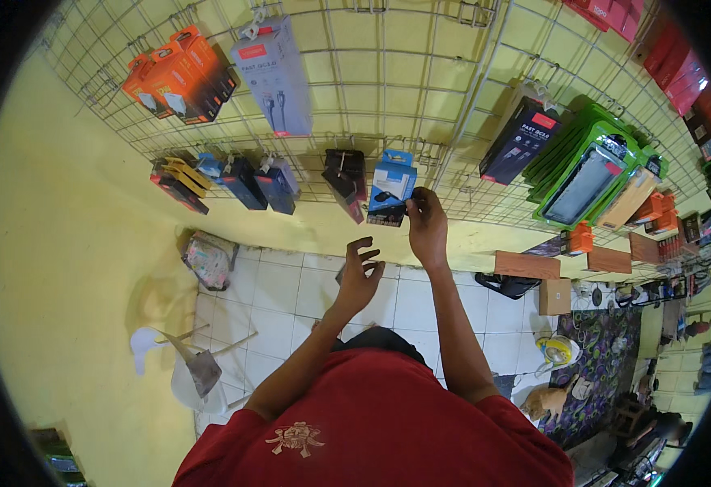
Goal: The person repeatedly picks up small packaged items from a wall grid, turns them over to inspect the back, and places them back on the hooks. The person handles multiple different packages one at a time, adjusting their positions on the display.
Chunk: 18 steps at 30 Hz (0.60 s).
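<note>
My right hand [426, 221] is raised to the wire rack, its fingers closed at the right edge of a small blue-and-white box [394, 180]. That box is among the hanging goods, with a dark package showing just below it. Lower and to the left, my left hand [361, 277] is in the air with its fingers curved and apart, holding nothing. Left of the blue-and-white box hangs a dark, narrow box [345, 180], tilted. Whether the blue-and-white box is still on its hook cannot be made out.
A wire grid [384, 77] spans the yellow wall, hung with orange boxes [187, 77], a grey cable box [274, 81] and green-edged packs [587, 183]. Below are a white tiled floor [278, 284], a white chair [197, 377] at left, wooden shelves [527, 265] and a cat [544, 400] at right.
</note>
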Available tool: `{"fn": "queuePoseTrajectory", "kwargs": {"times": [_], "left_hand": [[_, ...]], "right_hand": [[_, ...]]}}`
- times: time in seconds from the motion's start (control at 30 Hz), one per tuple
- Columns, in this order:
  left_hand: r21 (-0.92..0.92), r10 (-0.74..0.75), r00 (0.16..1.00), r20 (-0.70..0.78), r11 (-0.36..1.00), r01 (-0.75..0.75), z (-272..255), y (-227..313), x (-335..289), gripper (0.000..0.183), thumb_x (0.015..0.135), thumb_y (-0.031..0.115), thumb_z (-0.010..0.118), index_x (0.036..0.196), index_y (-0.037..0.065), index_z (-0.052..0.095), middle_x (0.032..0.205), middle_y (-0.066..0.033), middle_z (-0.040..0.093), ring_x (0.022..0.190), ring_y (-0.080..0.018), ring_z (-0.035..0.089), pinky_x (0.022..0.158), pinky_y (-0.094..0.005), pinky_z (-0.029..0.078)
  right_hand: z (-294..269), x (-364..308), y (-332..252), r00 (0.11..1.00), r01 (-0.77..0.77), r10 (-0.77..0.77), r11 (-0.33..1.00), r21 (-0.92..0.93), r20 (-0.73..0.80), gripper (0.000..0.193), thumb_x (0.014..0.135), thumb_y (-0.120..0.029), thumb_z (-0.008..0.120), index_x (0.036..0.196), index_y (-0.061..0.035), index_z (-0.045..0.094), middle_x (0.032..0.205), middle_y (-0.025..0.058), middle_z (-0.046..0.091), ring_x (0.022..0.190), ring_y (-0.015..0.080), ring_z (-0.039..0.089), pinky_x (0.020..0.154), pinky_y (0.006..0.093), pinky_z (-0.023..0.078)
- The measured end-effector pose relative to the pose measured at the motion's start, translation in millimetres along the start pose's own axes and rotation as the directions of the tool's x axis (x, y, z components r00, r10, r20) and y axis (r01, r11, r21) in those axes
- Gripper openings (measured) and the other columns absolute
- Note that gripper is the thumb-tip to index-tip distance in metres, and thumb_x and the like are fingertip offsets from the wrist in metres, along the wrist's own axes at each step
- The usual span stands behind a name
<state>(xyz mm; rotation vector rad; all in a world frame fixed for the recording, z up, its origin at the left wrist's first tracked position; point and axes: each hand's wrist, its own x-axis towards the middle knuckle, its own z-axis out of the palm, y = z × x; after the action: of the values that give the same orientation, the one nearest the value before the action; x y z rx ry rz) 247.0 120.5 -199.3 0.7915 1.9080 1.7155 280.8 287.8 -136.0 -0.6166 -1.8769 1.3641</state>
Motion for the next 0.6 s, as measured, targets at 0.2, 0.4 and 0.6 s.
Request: {"fn": "queuePoseTrajectory", "kwargs": {"times": [0.2, 0.4, 0.6], "left_hand": [[-0.054, 0.090, 0.996, -0.027, 0.994, -0.092, -19.6, 12.6, 18.5, 0.056, 0.093, -0.001, 0.063, 0.140, 0.003, 0.032, 0.142, -0.0159, 0.043, 0.126, -0.0288, 0.056, 0.097, -0.0374, 0.051], [-0.082, 0.181, 0.982, -0.056, 0.979, -0.186, -30.2, 51.8, 50.0, 0.063, 0.095, 0.005, 0.064, 0.148, 0.002, 0.029, 0.141, -0.0169, 0.048, 0.124, -0.0272, 0.054, 0.099, -0.0390, 0.049], [-0.111, 0.114, 0.993, 0.039, 0.988, -0.109, -35.0, 61.4, 56.3, 0.054, 0.098, 0.008, 0.063, 0.144, -0.001, 0.036, 0.129, -0.0166, 0.058, 0.116, -0.0246, 0.062, 0.095, -0.0375, 0.053]], "right_hand": [[3.0, 4.7, -2.6, 1.000, 0.003, -0.003, 0.999, 0.044, 0.003, 0.021, 0.098, -0.006, 0.060, 0.118, 0.0030, 0.057, 0.103, 0.0174, 0.069, 0.095, 0.0242, 0.068, 0.080, 0.0334, 0.054], [1.3, 7.9, -30.0, 0.999, -0.038, 0.037, 0.996, 0.075, 0.022, 0.022, 0.100, -0.006, 0.059, 0.119, 0.0047, 0.056, 0.103, 0.0142, 0.068, 0.094, 0.0192, 0.064, 0.080, 0.0312, 0.052], [2.9, -5.5, -46.1, 0.997, -0.075, 0.075, 0.984, 0.164, 0.008, 0.024, 0.100, -0.007, 0.058, 0.121, 0.0056, 0.056, 0.104, 0.0104, 0.067, 0.093, 0.0145, 0.060, 0.083, 0.0290, 0.049]]}}
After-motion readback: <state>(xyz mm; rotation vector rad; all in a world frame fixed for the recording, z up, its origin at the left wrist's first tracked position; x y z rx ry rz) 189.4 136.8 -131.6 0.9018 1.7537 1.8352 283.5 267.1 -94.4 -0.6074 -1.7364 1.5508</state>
